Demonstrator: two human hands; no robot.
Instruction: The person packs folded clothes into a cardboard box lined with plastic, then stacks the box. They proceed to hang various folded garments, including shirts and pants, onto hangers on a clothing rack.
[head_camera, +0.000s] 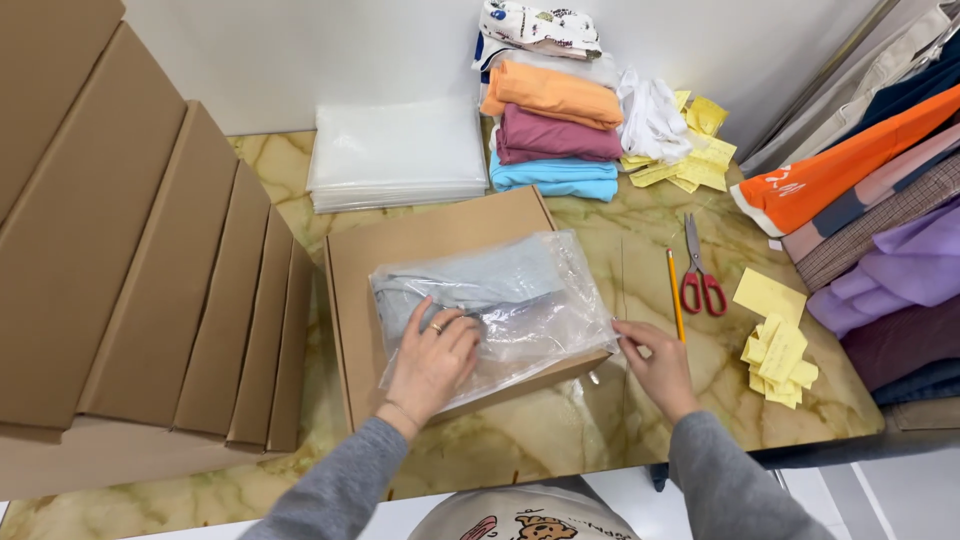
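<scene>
Pressing down flat with open fingers, the left hand (432, 362) rests on a clear plastic bag (500, 305) with a folded grey-blue cloth (470, 285) inside. The bag lies on a flat brown box (400, 250) in the middle of the frame. The right hand (655, 362) pinches the bag's right edge. Just right of it lie a yellow pencil (675, 295) and red scissors (700, 275) on the marble table (560, 420). Folded clothes (555, 135) sit at the top
</scene>
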